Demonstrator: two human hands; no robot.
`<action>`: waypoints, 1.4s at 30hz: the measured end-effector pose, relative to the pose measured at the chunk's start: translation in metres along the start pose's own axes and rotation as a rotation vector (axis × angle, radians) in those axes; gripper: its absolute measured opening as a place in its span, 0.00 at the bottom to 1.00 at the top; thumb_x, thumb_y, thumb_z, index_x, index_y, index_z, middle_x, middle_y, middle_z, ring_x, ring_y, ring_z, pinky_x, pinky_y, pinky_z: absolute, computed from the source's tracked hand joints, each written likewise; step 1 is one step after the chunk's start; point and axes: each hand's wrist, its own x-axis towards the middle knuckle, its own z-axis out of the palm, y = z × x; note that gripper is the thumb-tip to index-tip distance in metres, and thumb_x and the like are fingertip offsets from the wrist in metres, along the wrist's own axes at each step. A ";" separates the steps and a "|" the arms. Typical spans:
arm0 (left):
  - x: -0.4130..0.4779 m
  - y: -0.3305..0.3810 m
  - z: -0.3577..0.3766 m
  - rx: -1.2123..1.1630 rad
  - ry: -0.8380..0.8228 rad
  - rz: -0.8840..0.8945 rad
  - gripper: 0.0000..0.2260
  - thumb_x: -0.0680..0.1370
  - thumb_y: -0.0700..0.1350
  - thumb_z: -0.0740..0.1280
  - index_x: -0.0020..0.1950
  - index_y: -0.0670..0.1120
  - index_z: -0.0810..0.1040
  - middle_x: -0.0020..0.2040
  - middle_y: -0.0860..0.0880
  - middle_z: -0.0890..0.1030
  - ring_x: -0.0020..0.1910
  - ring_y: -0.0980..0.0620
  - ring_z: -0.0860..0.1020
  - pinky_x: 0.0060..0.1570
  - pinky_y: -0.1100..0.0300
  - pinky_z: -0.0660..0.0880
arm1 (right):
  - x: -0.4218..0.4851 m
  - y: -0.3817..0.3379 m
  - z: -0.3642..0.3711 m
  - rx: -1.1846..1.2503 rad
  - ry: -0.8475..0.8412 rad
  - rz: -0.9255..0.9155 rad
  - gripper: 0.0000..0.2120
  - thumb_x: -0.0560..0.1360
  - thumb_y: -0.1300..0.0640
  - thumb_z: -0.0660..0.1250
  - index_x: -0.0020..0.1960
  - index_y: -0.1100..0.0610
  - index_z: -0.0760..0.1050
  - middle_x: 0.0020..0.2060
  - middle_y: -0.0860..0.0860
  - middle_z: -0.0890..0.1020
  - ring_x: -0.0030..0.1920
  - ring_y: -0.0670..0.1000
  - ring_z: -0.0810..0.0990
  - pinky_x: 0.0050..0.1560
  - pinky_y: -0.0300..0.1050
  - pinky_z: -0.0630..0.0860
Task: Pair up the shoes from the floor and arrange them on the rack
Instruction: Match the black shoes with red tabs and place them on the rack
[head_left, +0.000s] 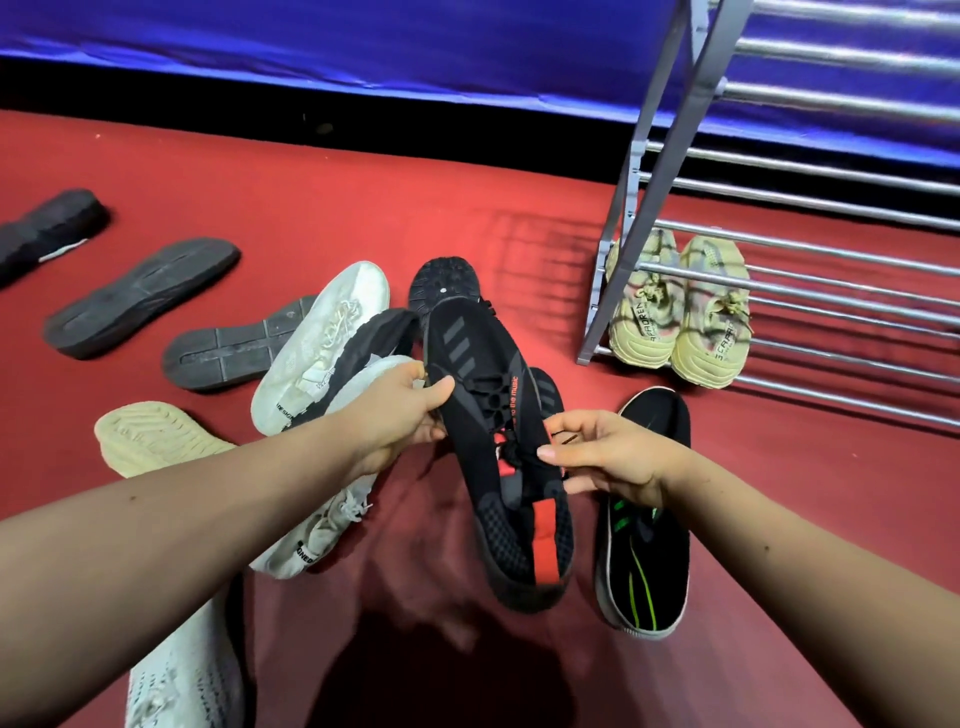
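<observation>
You hold the black knit sneaker with grey stripes and a red heel strap (485, 364) between both hands, lifted above the red carpeted floor (519, 208), its toe away from you and its heel hanging low. Its upper is soft mesh, the sole dark and rounded. Your left hand (400, 415) grips its near side at midfoot, thumb pressed over the top, arm reaching in from the lower left. Your right hand (608, 457) pinches at the laces by the collar, fingers curled. Under your right wrist lies a black slip-on shoe with green lines (649, 551). Beyond your left hand lie white knit sneakers (322, 338). Beyond your right hand, a pale yellow chunky pair (680, 322) sits on the lowest bars of the tubular metal rack (831, 254).
</observation>
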 end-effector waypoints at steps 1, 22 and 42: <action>0.003 0.001 0.006 0.001 0.002 -0.003 0.03 0.80 0.43 0.63 0.50 0.44 0.73 0.47 0.42 0.81 0.43 0.47 0.79 0.38 0.59 0.76 | -0.002 0.000 -0.003 -0.010 0.045 -0.018 0.05 0.73 0.65 0.68 0.43 0.56 0.76 0.29 0.45 0.74 0.29 0.41 0.74 0.29 0.34 0.74; -0.003 -0.090 0.079 0.626 -0.009 -0.418 0.04 0.76 0.40 0.67 0.43 0.47 0.75 0.33 0.50 0.74 0.31 0.54 0.72 0.28 0.62 0.72 | -0.048 0.053 -0.093 -0.045 0.456 0.193 0.06 0.71 0.67 0.65 0.39 0.58 0.73 0.33 0.56 0.74 0.31 0.50 0.72 0.28 0.42 0.78; -0.020 -0.053 0.114 0.419 -0.087 -0.206 0.08 0.76 0.40 0.68 0.52 0.48 0.72 0.51 0.47 0.79 0.43 0.52 0.78 0.39 0.56 0.79 | -0.098 0.057 -0.124 0.127 0.409 0.111 0.13 0.66 0.67 0.68 0.49 0.56 0.75 0.42 0.56 0.79 0.44 0.54 0.76 0.32 0.41 0.79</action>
